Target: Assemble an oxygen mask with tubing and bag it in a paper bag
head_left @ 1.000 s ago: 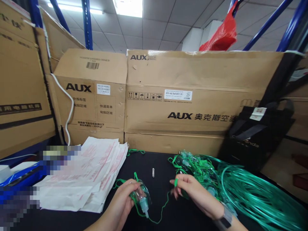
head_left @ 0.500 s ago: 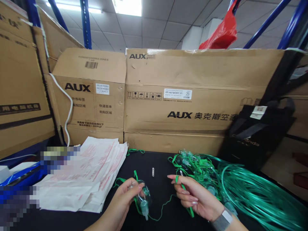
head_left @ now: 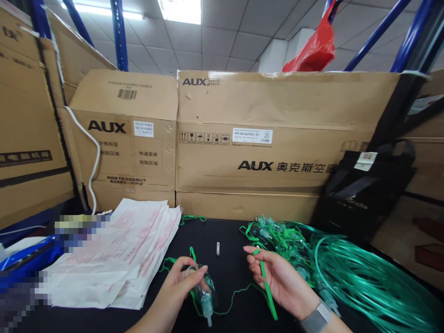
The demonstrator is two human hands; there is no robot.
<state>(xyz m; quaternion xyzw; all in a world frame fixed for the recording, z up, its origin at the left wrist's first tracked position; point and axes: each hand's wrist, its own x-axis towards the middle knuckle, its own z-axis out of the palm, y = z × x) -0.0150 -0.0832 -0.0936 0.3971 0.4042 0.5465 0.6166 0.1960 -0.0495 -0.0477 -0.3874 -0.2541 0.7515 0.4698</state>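
My left hand (head_left: 182,283) is closed around the edge of a small clear oxygen mask (head_left: 209,290). The mask tilts with its green-tinted connector (head_left: 207,307) pointing down. Opposite it, my right hand (head_left: 280,280) pinches a green elastic strap (head_left: 268,293), whose flat end hangs below the fingers. A thin green cord (head_left: 239,291) runs slackly from near the mask toward my right hand. At the right fingertips a small pale bit shows, too hidden to name. On the black tabletop between and beyond my hands lies a small pale strip (head_left: 218,249) with holes.
White printed paper pouches (head_left: 138,245) are stacked at left. At right sit a heap of masks with green straps (head_left: 284,238) and coiled green tubing (head_left: 357,268). Cardboard boxes (head_left: 277,106) wall the back, with a black bag (head_left: 367,199) at the right.
The strap in my right hand now hangs straighter, and that hand has turned slightly. My left hand keeps hold of the mask, which has tilted a little. The whole view has shifted slightly.
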